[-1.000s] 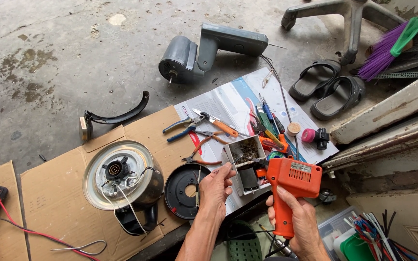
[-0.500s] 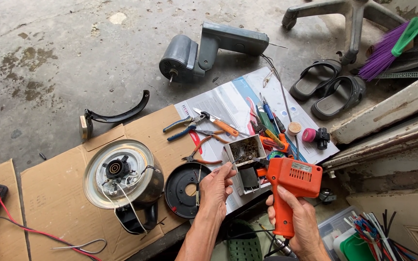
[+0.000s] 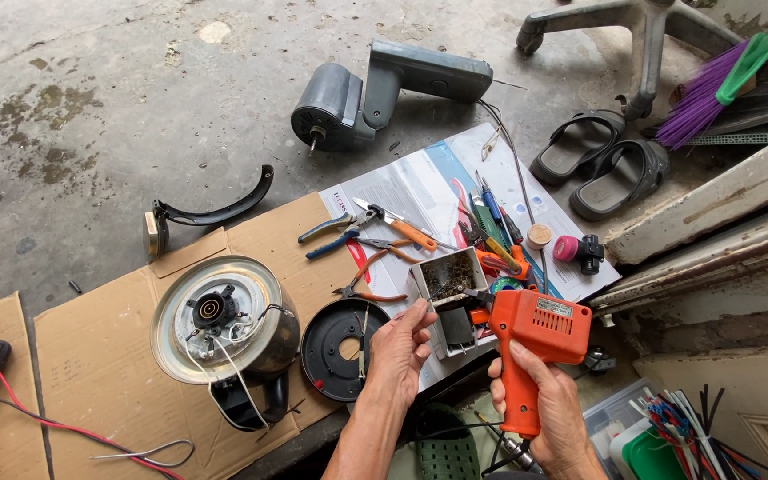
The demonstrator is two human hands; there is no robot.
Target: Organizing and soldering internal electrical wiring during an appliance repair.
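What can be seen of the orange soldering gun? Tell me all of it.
The soldering gun is pistol-shaped, with a boxy orange body that looks like plastic and a pale label on its side. The right hand grips its handle, holding it upright. Its thin metal tip points left toward the small open box, near the left hand fingertips. A cord leaves the base of the handle. Whether the tip touches anything cannot be told.

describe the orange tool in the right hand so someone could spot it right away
Start at the sheet of cardboard on the concrete floor and move right past the upturned metal kettle. At the bottom centre, the right hand grips a soldering gun: the only pistol-shaped, bright orange tool, far bulkier than the pliers nearby.
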